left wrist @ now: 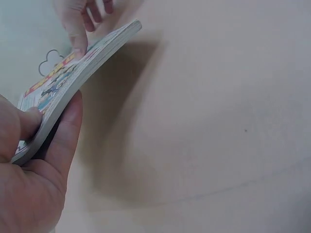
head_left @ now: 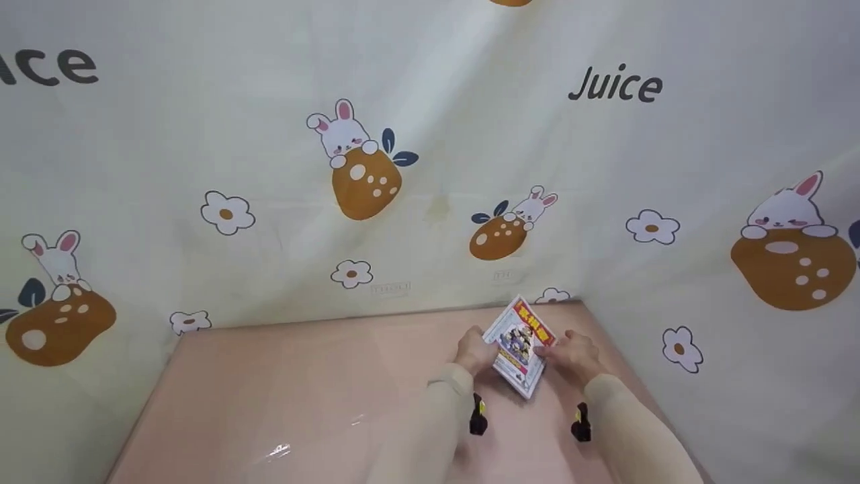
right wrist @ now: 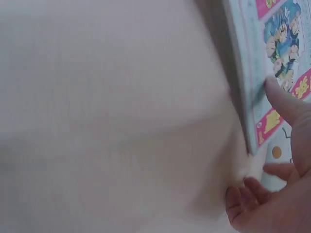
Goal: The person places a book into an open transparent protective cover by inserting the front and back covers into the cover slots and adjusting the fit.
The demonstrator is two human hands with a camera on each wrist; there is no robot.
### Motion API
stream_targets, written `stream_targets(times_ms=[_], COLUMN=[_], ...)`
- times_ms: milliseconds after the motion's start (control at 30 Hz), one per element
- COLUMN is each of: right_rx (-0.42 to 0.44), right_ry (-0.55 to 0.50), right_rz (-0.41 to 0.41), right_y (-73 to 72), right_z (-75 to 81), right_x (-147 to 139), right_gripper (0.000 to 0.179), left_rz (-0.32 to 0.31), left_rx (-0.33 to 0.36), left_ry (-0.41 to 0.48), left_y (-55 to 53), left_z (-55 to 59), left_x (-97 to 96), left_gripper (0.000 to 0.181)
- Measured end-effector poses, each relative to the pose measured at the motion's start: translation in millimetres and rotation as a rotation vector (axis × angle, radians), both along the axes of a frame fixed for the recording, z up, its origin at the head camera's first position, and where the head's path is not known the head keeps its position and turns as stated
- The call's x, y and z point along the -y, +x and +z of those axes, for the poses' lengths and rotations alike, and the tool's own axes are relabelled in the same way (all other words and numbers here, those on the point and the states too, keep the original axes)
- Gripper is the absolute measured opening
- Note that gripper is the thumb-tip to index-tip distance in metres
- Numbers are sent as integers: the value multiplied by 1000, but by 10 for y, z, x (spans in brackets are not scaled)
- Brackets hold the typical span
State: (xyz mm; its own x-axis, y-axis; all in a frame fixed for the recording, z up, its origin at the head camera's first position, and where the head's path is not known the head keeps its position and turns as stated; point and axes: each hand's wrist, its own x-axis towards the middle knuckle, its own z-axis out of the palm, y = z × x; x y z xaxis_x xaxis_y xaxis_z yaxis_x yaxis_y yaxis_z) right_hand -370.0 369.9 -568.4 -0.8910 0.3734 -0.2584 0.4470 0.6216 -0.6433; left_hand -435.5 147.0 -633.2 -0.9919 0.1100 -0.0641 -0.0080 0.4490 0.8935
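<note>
The left hand (head_left: 474, 351) gripped the booklet (head_left: 519, 336) by its left side, thumb flat on the printed cover and fingers extended underneath, leaving a gap no wider than the pages. The right hand (head_left: 574, 357) stood opposite, at the booklet's right side; its thumb pressed on the cover, while its remaining fingers hung loosely curled, apart from the pages. Both forearms, in a left sleeve (head_left: 430, 417) and a right sleeve (head_left: 628, 420), reached forward from the front of the counter (head_left: 282, 396). A black device (head_left: 478, 417) showed at the left wrist and a second unit (head_left: 582, 423) at the right.

The booklet was tilted and slightly bowed, cover up, near the back right corner of the counter. A shadow lay beneath it; contact between its lowest corner and the counter could not be determined.

In the head view, its top corner overlapped the back edge, where printed fabric (head_left: 443, 121) rose. The right edge ran close beside the right hand, limiting room there. The widest room lay leftward, from the left hand to the left edge.
</note>
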Motion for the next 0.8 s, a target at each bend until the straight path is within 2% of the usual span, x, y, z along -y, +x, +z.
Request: stream_targets(times_ms=[100, 233, 300, 400, 467, 600, 733, 800], right_rx=[-36, -93, -136, -190, -226, -246, -247, -237], right_ry=[-130, -472, -638, -757, -802, -780, -710, -690], right_rz=[-76, -108, -104, -75, -59, -22, 18, 44], right_y=[50, 113, 119, 89, 71, 70, 77, 84], right_z=[-27, -4, 26, 78, 114, 188, 246, 275], right_x=[81, 284, 377, 446, 463, 488, 514, 527], right_gripper=[98, 65, 56, 51, 51, 56, 57, 56], left_rz=[27, 72, 81, 76, 63, 31, -31, -60], left_rx=[6, 27, 54, 92, 138, 210, 259, 240], left_ry=[54, 109, 149, 236, 300, 393, 369, 322], left_y=[-48, -86, 135, 474, 717, 757, 753, 747], left_z=[-22, -28, 252, 668, 980, 1051, 1125, 1156], left_x=[-3, 5, 94, 225, 332, 411, 493, 538], left_gripper=[24, 28, 31, 35, 35, 35, 32, 32])
